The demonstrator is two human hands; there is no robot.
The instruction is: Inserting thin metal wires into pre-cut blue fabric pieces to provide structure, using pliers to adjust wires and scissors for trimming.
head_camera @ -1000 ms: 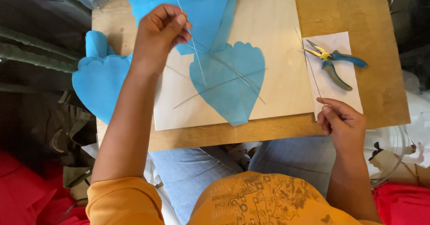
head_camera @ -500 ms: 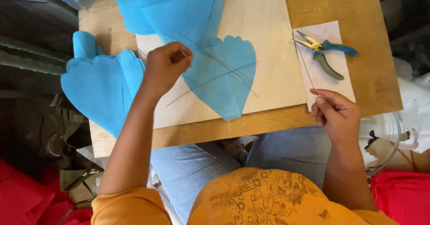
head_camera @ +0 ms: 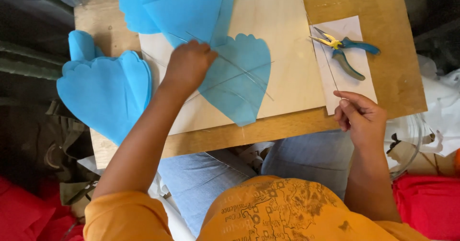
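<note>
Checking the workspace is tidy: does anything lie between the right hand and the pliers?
Nothing solid does. The right hand sits at the near edge of the white sheet; the pliers lie farther up it. Only bare sheet and a thin wire, pinched by that hand, lie between.

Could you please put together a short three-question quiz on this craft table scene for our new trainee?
1. True or false: the pliers with blue handles lie on the white sheet, touched by neither hand.
2. What does the left hand rest on?
A. the blue petal-shaped paper
B. the pliers
C. the stack of blue petals at the table's left edge
3. Fill in: the right hand pinches a thin ____ that runs up across the white sheet.

Key: 1 true; 2 A; 3 wire.
</note>
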